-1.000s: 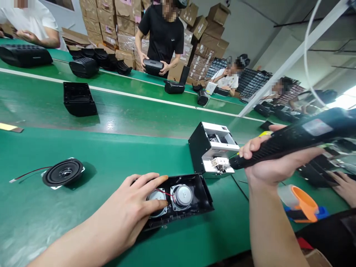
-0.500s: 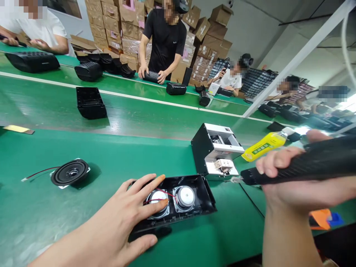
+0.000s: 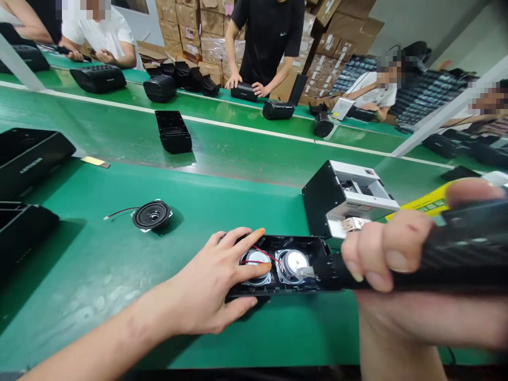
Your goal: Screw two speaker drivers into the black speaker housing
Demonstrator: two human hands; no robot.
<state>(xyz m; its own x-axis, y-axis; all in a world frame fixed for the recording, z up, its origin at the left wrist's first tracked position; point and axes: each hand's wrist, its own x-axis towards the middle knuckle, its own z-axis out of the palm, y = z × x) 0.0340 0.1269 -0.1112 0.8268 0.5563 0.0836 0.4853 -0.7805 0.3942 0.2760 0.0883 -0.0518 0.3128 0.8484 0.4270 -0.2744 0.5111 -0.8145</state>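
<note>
My left hand [image 3: 220, 280] lies with spread fingers over the left end of a black speaker housing [image 3: 322, 248], its thumb along the near side. Inside the housing sit two round speaker drivers, magnets up, with red wires. Fingers partly cover the left driver [image 3: 260, 257]; the right driver [image 3: 297, 259] shows more fully. In my right hand [image 3: 389, 251] is a black electric screwdriver [image 3: 331, 272], wrapped by the fingers. Its blurred tip points left in front of the right driver; whether it touches a screw I cannot tell.
A loose speaker driver [image 3: 153, 214] lies cone up at left. Black speaker cabinets [image 3: 32, 164] stand along the left edge. Behind the housing are a white-and-black machine [image 3: 349, 196] and a yellow bottle [image 3: 431, 198]. One black shell [image 3: 173, 132] rests farther back; co-workers sit and stand beyond.
My right hand has brought the screwdriver left, over the right end of the housing. The left hand keeps its place on the housing. The view has shifted left, showing cabinets at the left edge.
</note>
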